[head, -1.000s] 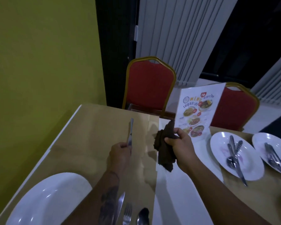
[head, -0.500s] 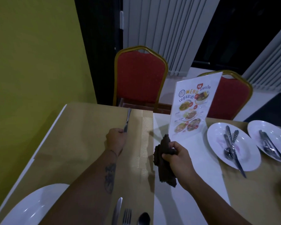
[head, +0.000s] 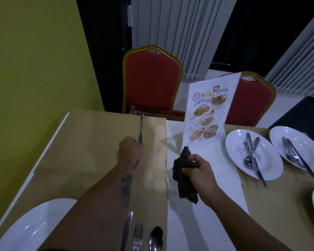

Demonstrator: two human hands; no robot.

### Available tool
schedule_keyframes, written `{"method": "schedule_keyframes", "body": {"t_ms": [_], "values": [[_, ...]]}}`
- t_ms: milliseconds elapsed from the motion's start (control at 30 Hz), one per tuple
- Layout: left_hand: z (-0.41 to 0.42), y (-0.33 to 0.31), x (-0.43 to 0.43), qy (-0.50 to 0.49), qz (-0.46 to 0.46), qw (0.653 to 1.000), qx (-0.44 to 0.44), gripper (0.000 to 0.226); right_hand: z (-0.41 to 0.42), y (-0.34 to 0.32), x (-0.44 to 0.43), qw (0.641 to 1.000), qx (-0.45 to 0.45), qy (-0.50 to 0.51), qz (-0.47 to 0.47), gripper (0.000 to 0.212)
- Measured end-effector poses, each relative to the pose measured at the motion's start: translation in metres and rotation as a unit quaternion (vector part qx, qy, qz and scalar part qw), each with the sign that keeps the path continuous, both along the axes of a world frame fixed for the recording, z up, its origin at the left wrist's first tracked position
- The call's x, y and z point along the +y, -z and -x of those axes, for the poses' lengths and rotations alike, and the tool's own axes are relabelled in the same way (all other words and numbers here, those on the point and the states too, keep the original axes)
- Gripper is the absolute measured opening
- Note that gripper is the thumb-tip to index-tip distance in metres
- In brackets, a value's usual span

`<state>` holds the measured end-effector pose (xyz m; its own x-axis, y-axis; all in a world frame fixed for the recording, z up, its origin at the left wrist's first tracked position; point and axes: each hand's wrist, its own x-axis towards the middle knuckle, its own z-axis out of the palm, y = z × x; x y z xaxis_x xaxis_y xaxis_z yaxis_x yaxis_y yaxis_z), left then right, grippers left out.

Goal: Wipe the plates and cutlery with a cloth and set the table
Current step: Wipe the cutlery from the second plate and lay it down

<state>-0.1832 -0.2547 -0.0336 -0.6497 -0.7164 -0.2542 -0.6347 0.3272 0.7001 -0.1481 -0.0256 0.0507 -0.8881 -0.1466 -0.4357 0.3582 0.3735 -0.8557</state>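
The left grip (head: 130, 148) is curled round the near end of a slim silver metal utensil (head: 141, 128), probably a knife, though the dim view leaves that unsure. Its long axis runs away from the person, and its free end points toward the red gold-framed chair (head: 150, 80) at the far edge of the tan-covered counter (head: 91, 142). The right grip (head: 198, 169) is closed tight on a crumpled dark brown cloth (head: 184, 178), near the upright white menu card (head: 207, 113).

Both forearms are bare, a dark tattoo (head: 126, 189) (scorpion, perhaps) behind the left hand (head: 130, 150).
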Motion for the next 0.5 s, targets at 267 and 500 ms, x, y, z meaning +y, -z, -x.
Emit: {"method": "schedule_keyframes", "body": {"t_ms": [267,500], "values": [[-0.016,-0.022,0.034,0.012,-0.024,1.0,0.012,0.025,0.008,-0.006,0.046,0.999,-0.003,0.037,0.032,0.02],[-0.024,-0.037,0.151,0.093,-0.075,0.991,0.067,0.025,0.019,-0.009,0.169,0.989,0.011,0.138,0.057,0.02]]}}
